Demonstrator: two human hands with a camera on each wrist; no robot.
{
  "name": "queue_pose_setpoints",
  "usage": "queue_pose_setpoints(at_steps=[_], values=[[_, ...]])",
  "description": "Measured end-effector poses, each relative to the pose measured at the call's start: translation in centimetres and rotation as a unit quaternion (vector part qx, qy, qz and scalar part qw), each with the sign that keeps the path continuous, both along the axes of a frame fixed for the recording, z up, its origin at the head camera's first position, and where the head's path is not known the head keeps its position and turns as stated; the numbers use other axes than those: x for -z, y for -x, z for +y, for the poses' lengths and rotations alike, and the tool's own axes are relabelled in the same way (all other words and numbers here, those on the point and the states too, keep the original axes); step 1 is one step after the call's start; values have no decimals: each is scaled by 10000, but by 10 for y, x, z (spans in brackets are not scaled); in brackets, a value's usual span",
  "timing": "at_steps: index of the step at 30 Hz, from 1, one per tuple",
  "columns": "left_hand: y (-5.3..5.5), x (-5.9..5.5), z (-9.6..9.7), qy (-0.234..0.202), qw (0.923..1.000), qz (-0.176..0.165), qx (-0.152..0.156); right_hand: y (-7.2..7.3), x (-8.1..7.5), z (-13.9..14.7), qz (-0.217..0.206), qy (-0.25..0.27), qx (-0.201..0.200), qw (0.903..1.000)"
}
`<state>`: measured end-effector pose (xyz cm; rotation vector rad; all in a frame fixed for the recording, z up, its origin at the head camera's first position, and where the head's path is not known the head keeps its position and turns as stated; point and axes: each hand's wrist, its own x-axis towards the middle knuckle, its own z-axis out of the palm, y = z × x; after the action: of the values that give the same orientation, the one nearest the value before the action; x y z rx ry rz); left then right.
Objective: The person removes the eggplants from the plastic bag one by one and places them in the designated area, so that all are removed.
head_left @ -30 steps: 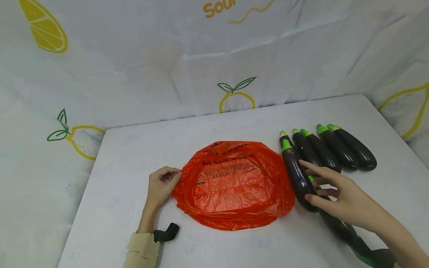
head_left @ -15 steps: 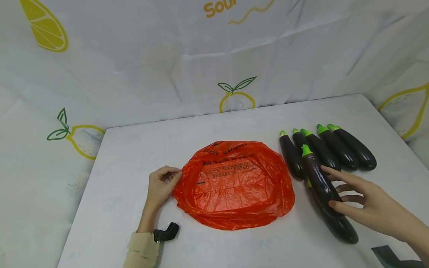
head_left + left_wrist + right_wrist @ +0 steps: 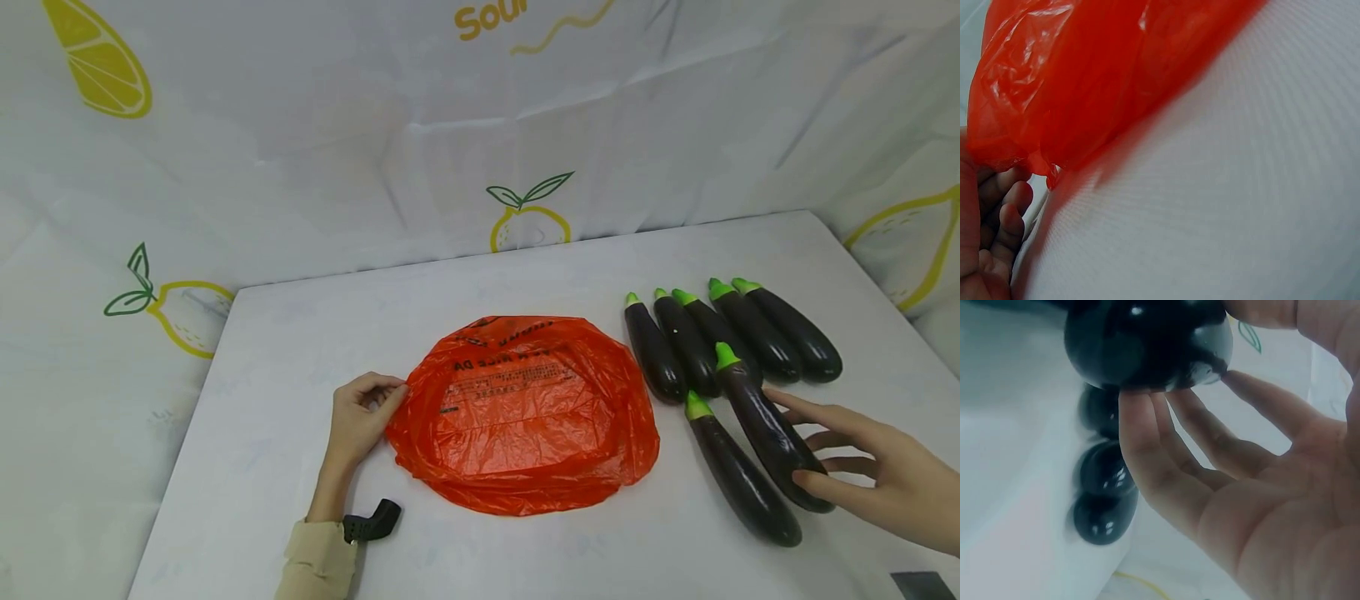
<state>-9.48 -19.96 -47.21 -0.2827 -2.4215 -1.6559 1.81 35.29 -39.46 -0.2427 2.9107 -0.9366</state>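
Note:
An orange-red plastic bag (image 3: 525, 429) with dark print lies spread on the table. My left hand (image 3: 354, 423) pinches its left edge between thumb and fingers; the left wrist view shows the crumpled bag edge (image 3: 1041, 165) by the curled fingers. At the right, my right hand (image 3: 896, 467) grips a dark, glossy eggplant (image 3: 768, 433) near its thick lower end, with the green stem pointing away. The right wrist view has the thumb on one side of this eggplant (image 3: 1147, 344) and the fingers on the other. Just left of it lies another eggplant (image 3: 742, 479), angled the same way.
Several more eggplants (image 3: 750, 337) lie side by side at the back right of the white table (image 3: 315, 325), stems toward the back. A white cloth printed with lemons (image 3: 337, 167) hangs behind. A black strap piece (image 3: 375, 521) sits at my left wrist.
My right hand has carried the eggplant rightward and toward me, away from the bag's right edge, uncovering the eggplants behind it. My left hand and the bag stay put.

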Motion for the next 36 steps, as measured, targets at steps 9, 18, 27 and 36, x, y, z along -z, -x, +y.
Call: queue_pose_setpoints(at_steps=[9,18,27,36], values=[[0,0,-1,39,10000,56,4,-4,3,13,-454,-318,128,9984],[-1,1,-1,63,9999,80,90,-12,14,25,-1161,-752,150,9903],[0,2,0,51,9999,94,9,-18,18,26,-1682,-958,122,9810],[0,2,0,29,10000,74,-5,-17,21,27,-1881,-1050,-86,9765]])
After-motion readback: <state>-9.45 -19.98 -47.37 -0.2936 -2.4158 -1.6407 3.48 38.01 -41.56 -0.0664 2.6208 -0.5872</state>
